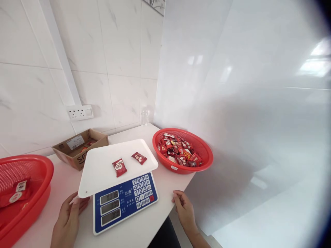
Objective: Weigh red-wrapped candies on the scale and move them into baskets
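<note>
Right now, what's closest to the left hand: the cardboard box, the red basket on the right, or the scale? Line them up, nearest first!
From the left hand:
1. Scale, right beside it, at its right.
2. Cardboard box, farther back, by the wall.
3. Red basket on the right, past the scale.

Bright, cool light here, window glare blazing at two o'clock, dark lens vignette biting the right-hand corners!
</note>
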A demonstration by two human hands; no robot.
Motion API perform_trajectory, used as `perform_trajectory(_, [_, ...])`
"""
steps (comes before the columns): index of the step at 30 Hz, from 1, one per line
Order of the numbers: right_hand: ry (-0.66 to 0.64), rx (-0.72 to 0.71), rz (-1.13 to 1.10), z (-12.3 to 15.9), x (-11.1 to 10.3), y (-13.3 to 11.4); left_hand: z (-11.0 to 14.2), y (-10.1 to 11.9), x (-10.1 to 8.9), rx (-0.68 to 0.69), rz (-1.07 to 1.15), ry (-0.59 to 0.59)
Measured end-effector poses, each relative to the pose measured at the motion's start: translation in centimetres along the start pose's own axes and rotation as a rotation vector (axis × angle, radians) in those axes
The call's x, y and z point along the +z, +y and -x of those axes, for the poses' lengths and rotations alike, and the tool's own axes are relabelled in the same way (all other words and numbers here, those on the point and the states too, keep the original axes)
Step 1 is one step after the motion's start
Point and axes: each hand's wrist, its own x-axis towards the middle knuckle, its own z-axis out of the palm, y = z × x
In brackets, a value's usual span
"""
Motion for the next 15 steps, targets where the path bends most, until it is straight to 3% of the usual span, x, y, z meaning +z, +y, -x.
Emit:
perform_trajectory(3, [-0.006,-0.007,0.010,-0.01,-0.10,-0.13,0.19,0.53,-0.07,-0.062,0.018,-0.035])
perform_trajectory(15, [0.021,0.034,0.029,0.10,0.15,-0.06,0.19,0.31,-0.02,-0.009,0.053,-0.068])
